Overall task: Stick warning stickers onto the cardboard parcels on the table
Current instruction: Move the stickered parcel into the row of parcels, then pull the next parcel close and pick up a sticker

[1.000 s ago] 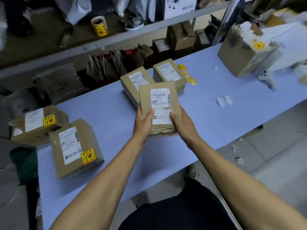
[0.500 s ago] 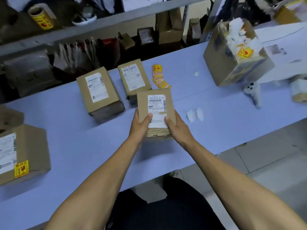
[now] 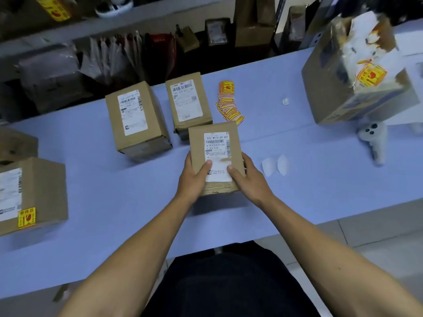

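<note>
Since half a second ago: stickered parcel [image 3: 32, 195] at far left further into view; held parcel [image 3: 216, 156] unchanged in grip. Two unstickered parcels [image 3: 137, 121] and [image 3: 188, 102] upright on counter [image 3: 91, 179], apart. Left hand [image 3: 194, 177] and right hand [image 3: 248, 177] clasping held parcel's sides, fingers [image 3: 207, 165] curled closed, thumbs on its shipping label. Warning stickers [image 3: 227, 102] fanned just behind. Torn large box [image 3: 352, 72] far right.
</note>
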`<state>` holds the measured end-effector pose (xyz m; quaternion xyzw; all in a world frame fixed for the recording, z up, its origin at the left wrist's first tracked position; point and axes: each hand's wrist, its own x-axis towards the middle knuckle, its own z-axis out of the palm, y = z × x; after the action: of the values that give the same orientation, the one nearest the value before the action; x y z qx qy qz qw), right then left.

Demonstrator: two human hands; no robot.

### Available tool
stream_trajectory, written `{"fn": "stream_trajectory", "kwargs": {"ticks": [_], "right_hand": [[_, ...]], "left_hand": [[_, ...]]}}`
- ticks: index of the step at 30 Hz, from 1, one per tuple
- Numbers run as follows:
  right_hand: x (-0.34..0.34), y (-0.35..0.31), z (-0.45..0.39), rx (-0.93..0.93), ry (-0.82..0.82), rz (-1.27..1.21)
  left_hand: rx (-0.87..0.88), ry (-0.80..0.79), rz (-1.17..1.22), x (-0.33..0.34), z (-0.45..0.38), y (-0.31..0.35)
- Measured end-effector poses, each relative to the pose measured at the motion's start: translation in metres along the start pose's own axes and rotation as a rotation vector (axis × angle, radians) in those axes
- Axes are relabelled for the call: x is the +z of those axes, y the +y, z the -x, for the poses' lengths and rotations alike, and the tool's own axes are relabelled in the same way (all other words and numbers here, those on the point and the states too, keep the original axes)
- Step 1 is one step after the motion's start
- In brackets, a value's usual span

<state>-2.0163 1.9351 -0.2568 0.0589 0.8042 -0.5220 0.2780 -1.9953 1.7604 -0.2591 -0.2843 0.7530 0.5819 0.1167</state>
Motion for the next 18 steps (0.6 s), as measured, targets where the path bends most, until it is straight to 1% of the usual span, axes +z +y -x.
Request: {"fn": "stream_trajectory", "kwargs": {"ticks": [2, 4, 5, 7, 8, 9, 12, 15, 18], "right_hand": [[-0.009, -0.001, -0.009, 0.007, 0.029, 0.021], [-0.018, -0.005, -0.02, 0.02, 0.116, 0.1], [-0.023, -0.008, -0.027, 0.02, 0.158, 0.141], [-0.033, -0.016, -0.042, 0.02, 0.206, 0.242], [-0.037, -0.018, -0.051, 0.02, 0.209, 0.292], [-0.04, -0.02, -0.059, 0.013, 0.204, 0.342], [-0.047, -0.026, -0.084, -0.037, 0.16, 0.473], [-0.048, -0.032, -0.106, -0.096, 0.12, 0.544], [-0.047, -0.038, -0.131, -0.155, 0.117, 0.598]], "left_hand": [[0.051, 0.062, -0.17, -0.002, -0.003, 0.005], [0.14, 0.1, -0.429, -0.003, -0.006, 0.017], [0.219, 0.103, -0.577, -0.002, -0.008, 0.025], [0.396, 0.059, -0.832, 0.0, -0.015, 0.041], [0.46, 0.022, -0.919, 0.002, -0.022, 0.045], [0.499, -0.016, -0.981, 0.004, -0.028, 0.05], [0.531, -0.103, -1.07, 0.01, -0.048, 0.056], [0.559, -0.122, -1.13, 0.014, -0.058, 0.053], [0.569, -0.11, -1.117, 0.013, -0.064, 0.044]]}}
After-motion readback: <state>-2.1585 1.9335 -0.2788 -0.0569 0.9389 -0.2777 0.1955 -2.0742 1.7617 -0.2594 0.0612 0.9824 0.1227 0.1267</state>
